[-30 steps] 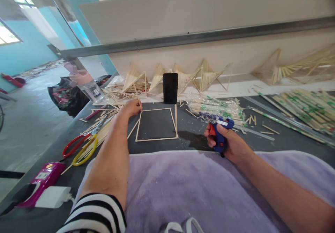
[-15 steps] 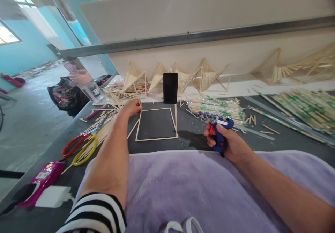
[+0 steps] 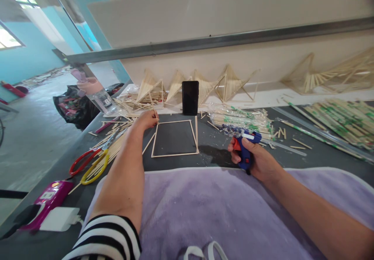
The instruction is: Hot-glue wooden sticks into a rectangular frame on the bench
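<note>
A four-sided frame of thin wooden sticks (image 3: 175, 155) lies flat on the dark table. At its far left corner my left hand (image 3: 148, 119) pinches a wooden stick (image 3: 152, 103) that rises from that corner, leaning a little. Another stick (image 3: 196, 134) stands up at the frame's near right corner. My right hand (image 3: 257, 160) is wrapped round a blue glue gun (image 3: 246, 151) with a red trigger, held to the right of the frame. The gun's nozzle points left, over a patch of dark glittery bits, and a clear glue stick comes out behind it.
Scissors (image 3: 103, 154) and loose sticks lie left of my arm, near a pink power strip (image 3: 48, 203). A phone (image 3: 190, 98) stands upright behind the frame. Wrapped stick bundles (image 3: 242, 119) lie at right. Twisted stick models (image 3: 229, 84) line the back. A bottle (image 3: 97, 96) stands far left.
</note>
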